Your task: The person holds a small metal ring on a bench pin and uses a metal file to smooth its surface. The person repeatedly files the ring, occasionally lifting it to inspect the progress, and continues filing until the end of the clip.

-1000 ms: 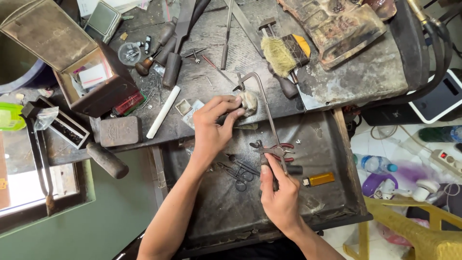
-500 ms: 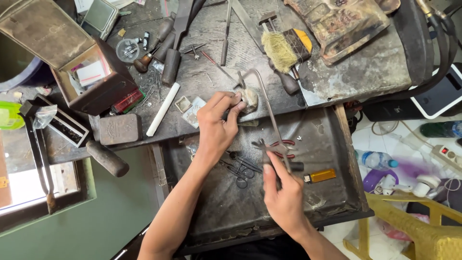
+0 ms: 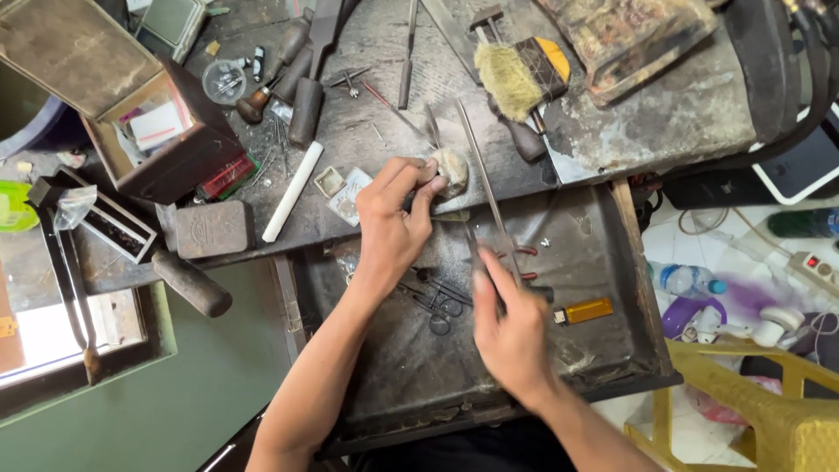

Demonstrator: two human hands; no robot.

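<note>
Pinching a small pale lump [image 3: 452, 169] against the front edge of the bench [image 3: 612, 131], my left hand [image 3: 391, 229] steadies it while my right hand [image 3: 511, 336], fingers closed, grips a long thin file [image 3: 481, 170] laid over it. I judge the file could skid and nick my left fingertips [image 3: 430, 185], or knock the lump into the tray [image 3: 603, 253] below.
</note>
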